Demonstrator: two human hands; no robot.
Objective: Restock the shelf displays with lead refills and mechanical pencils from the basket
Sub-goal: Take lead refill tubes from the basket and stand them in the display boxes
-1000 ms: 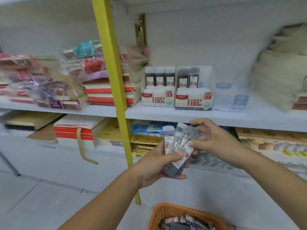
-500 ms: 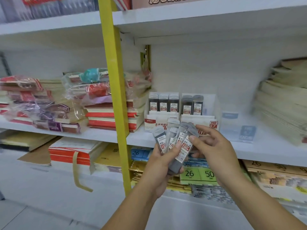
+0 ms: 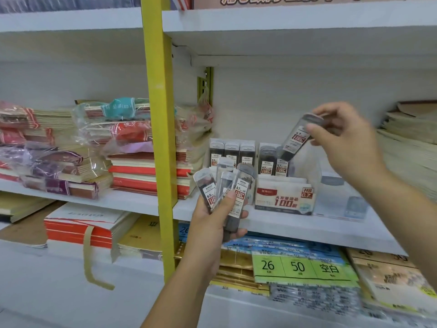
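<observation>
My left hand (image 3: 212,223) grips a fan of several clear lead refill cases (image 3: 227,185) with dark leads and red-and-white labels, held in front of the middle shelf. My right hand (image 3: 343,138) pinches one 0.7 lead refill case (image 3: 296,138) by its top, tilted, just above the right display box (image 3: 283,197) marked HB 0.7. That box holds two upright cases (image 3: 273,162). The left display box is mostly hidden behind my left hand; three upright 0.5 cases (image 3: 231,152) stand in it. No basket is in view.
A yellow upright post (image 3: 160,138) divides the shelving. Stacked notebooks in plastic wrap (image 3: 132,147) fill the shelf to the left, beige paper stacks (image 3: 409,147) the right. A clear plastic display (image 3: 340,192) sits right of the boxes. Paper packs with green price labels (image 3: 298,268) lie below.
My right hand has pulled one refill case out of the fan and lifted it up and right over the HB 0.7 box. The view rose, and the basket dropped out of sight.
</observation>
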